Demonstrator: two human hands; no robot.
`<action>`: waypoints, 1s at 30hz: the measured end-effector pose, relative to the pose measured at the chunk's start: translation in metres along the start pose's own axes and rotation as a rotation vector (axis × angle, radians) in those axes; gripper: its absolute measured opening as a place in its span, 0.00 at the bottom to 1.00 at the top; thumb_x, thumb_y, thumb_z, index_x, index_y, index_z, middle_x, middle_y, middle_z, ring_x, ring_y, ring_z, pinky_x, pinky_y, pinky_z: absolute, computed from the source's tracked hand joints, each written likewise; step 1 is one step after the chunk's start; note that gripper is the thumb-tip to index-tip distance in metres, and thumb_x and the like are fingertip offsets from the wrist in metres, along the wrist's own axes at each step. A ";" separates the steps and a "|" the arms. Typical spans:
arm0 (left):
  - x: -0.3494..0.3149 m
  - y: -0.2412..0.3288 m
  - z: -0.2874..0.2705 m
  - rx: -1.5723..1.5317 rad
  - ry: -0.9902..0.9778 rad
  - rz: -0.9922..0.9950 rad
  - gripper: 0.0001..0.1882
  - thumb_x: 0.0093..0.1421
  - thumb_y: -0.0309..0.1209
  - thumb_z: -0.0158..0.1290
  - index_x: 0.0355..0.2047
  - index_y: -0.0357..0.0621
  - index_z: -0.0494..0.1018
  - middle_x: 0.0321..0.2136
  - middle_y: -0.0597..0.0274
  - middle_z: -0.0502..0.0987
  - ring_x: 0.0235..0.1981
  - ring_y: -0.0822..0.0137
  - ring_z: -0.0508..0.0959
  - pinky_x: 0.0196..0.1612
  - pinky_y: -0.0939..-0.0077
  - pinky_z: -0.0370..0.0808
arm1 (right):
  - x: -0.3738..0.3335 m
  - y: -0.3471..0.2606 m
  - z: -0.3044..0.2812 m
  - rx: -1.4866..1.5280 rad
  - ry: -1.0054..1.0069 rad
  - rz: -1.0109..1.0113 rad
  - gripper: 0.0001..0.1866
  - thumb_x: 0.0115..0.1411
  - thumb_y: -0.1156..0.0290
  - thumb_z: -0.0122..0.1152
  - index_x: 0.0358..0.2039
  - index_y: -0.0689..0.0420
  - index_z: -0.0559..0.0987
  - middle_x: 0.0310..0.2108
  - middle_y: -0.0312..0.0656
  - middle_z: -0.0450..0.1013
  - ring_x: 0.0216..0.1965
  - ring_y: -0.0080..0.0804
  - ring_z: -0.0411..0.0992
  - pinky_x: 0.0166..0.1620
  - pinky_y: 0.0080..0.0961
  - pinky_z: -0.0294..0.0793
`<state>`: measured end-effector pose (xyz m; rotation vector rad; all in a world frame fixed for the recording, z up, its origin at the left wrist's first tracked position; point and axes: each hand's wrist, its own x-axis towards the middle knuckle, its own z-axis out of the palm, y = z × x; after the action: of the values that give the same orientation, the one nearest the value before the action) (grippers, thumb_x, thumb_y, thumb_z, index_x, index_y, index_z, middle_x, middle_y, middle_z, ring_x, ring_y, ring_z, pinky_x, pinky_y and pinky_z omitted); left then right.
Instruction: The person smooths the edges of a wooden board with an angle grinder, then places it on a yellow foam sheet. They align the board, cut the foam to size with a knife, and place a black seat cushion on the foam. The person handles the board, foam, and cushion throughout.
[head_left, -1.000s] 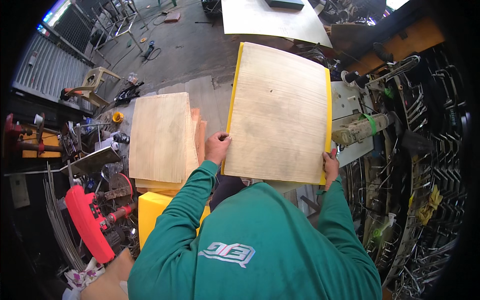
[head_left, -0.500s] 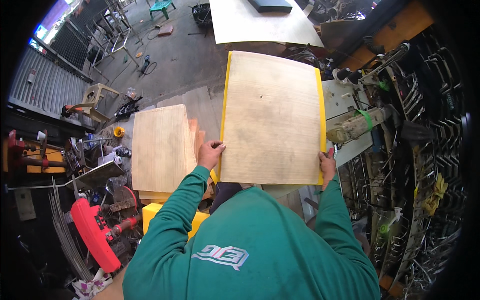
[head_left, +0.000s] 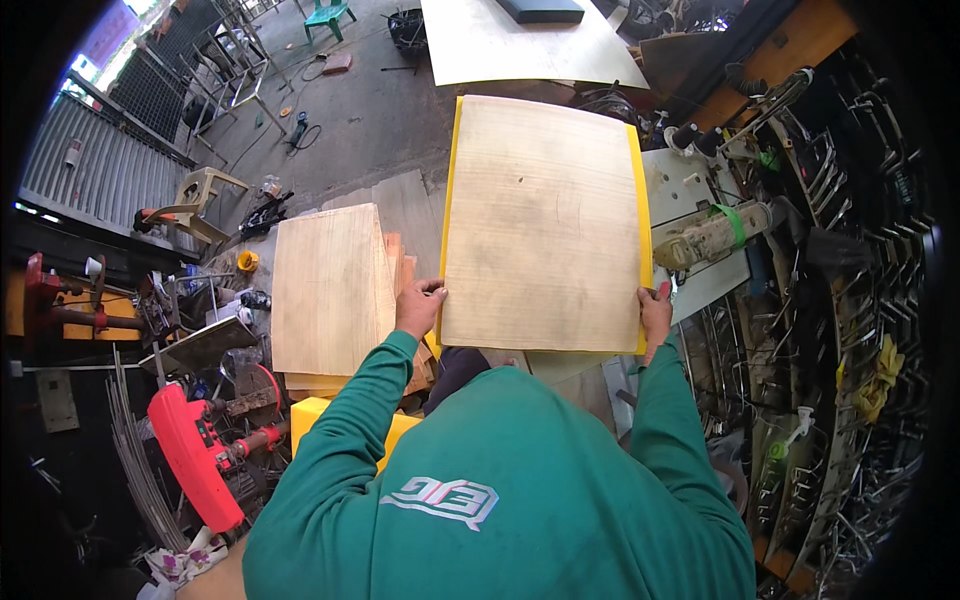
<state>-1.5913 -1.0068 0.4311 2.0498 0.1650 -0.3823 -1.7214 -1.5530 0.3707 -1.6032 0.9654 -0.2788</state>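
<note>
A thin rectangular plywood board (head_left: 540, 225) lies over a yellow sheet (head_left: 637, 200), which shows as a narrow strip along both sides and the near edge. My left hand (head_left: 418, 306) is closed, thumb and fingertips pinching the left edge near its lower corner. At the opposite edge, my right hand (head_left: 655, 312) presses against the yellow border, its fingers curled round a small red-handled tool (head_left: 664, 290). Most of that tool is hidden in the hand, so its kind is unclear.
Left of me stands a stack of similar plywood boards (head_left: 330, 290), with a yellow block (head_left: 312, 420) nearer. A sewing machine (head_left: 712, 240) with a green band sits right, before racks of bent metal parts (head_left: 880, 300). A red machine (head_left: 192, 455) stands lower left; a white sheet (head_left: 530, 50) lies ahead.
The board has shifted slightly left and away from me on the yellow sheet, so a wider yellow strip shows at right. Both hands stay at its edges. My view has moved a little.
</note>
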 end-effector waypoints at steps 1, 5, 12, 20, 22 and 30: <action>-0.001 0.001 0.001 0.018 0.010 0.002 0.17 0.64 0.34 0.67 0.50 0.40 0.86 0.40 0.55 0.88 0.39 0.62 0.87 0.48 0.67 0.83 | -0.002 -0.001 0.001 -0.034 -0.020 -0.035 0.18 0.66 0.61 0.75 0.44 0.65 0.88 0.35 0.39 0.85 0.34 0.27 0.79 0.42 0.29 0.79; -0.001 0.009 0.008 0.110 0.074 0.050 0.18 0.63 0.35 0.68 0.51 0.41 0.86 0.42 0.53 0.89 0.42 0.60 0.88 0.50 0.66 0.84 | -0.004 -0.010 0.002 -0.134 -0.017 -0.046 0.17 0.67 0.62 0.74 0.45 0.65 0.87 0.37 0.40 0.85 0.34 0.28 0.79 0.42 0.29 0.79; -0.003 0.010 0.007 0.024 0.041 -0.011 0.19 0.62 0.36 0.69 0.51 0.41 0.86 0.45 0.54 0.89 0.46 0.60 0.89 0.53 0.67 0.84 | -0.006 -0.030 -0.003 -0.052 -0.097 0.163 0.19 0.68 0.63 0.72 0.48 0.67 0.85 0.38 0.41 0.84 0.33 0.30 0.79 0.39 0.30 0.79; 0.001 0.005 0.005 0.017 -0.032 -0.026 0.20 0.62 0.35 0.69 0.53 0.39 0.85 0.45 0.53 0.89 0.46 0.62 0.88 0.53 0.69 0.83 | -0.016 -0.042 0.001 0.004 -0.094 0.163 0.13 0.70 0.62 0.69 0.45 0.59 0.85 0.27 0.32 0.77 0.21 0.23 0.67 0.26 0.27 0.64; 0.004 0.002 0.005 -0.007 -0.031 -0.023 0.21 0.63 0.35 0.69 0.53 0.37 0.84 0.44 0.53 0.89 0.46 0.62 0.88 0.53 0.69 0.83 | -0.013 -0.038 0.002 -0.010 -0.078 0.142 0.13 0.69 0.61 0.70 0.43 0.58 0.86 0.27 0.32 0.77 0.21 0.22 0.67 0.26 0.27 0.64; 0.038 -0.030 -0.025 -0.485 0.075 -0.215 0.15 0.69 0.36 0.65 0.51 0.40 0.83 0.37 0.65 0.85 0.38 0.74 0.84 0.39 0.76 0.78 | -0.003 -0.023 -0.003 -0.102 -0.026 0.152 0.17 0.66 0.62 0.75 0.45 0.63 0.87 0.39 0.42 0.86 0.35 0.29 0.81 0.40 0.31 0.79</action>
<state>-1.5586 -0.9718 0.4041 1.5711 0.4789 -0.3562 -1.7148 -1.5538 0.3935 -1.6112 1.0897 -0.1050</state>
